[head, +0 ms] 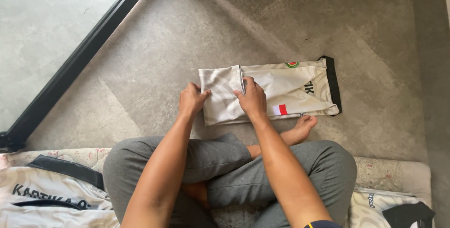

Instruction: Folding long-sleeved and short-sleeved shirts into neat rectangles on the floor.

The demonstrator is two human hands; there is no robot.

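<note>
The shirt (269,94) lies lengthwise left-to-right at frame centre; left hand (191,100) pinches its left edge, right hand (252,99) presses the fold.

White jersey (281,92) with black collar, folded into long strip, flat on grey floor; left end folded over, seemingly mid-fold; small red-white patch, round crest.

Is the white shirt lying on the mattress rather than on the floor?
No, the folded white shirt lies on the grey floor, with both hands pressing on it.
</note>
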